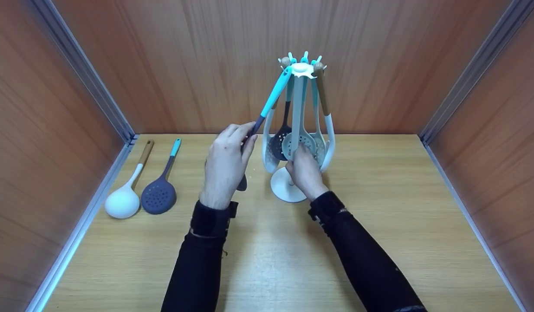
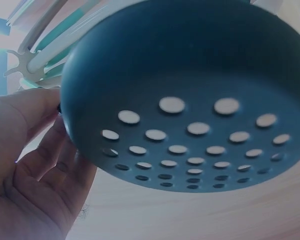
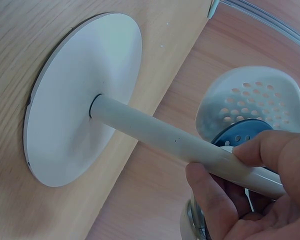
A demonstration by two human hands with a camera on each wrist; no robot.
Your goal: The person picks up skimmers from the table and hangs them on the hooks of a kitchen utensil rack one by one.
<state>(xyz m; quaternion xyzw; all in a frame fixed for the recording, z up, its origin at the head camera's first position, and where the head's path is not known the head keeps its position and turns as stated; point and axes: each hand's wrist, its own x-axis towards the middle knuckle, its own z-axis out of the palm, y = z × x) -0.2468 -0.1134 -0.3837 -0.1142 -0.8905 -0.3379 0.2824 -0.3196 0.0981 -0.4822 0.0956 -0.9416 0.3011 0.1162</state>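
My left hand (image 1: 227, 160) pinches the dark shaft of a skimmer (image 1: 276, 93) with a turquoise handle. Its handle end meets the crown of a white utensil stand (image 1: 298, 108); whether it is on a hook I cannot tell. In the left wrist view the perforated bowl of the skimmer (image 2: 190, 70) fills much of the picture, beside the left hand (image 2: 45, 160). Low on the stand, my right hand (image 1: 306, 171) grips the pole (image 3: 150, 131), thumb and fingers around it. Above the round base (image 3: 65, 115), several utensils hang from the crown.
At the left of the wooden table (image 1: 379, 242) lie a white ladle (image 1: 122, 201) with a brown handle and a dark perforated skimmer (image 1: 158, 197) with a turquoise handle. Wood-grain panels (image 1: 206, 65) wall the table at the back and both sides.
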